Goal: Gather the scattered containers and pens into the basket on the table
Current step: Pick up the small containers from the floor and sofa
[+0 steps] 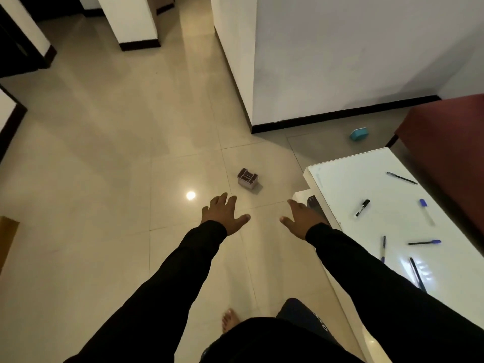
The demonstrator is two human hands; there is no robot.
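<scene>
So both hands are out front with fingers spread, nothing held: left hand (224,214) over the floor, right hand (301,218) just off the table's (340,174) near-left corner. Pens (424,242) and a marker (362,208) are scattered along the tabletop toward its right edge. Past the hands, a small slotted box (247,179) sits on the floor, looks like light rigid plastic, so pinching its rim should do. Further back near the wall there's a teal container (358,133), probably on its side. No basket in view.
</scene>
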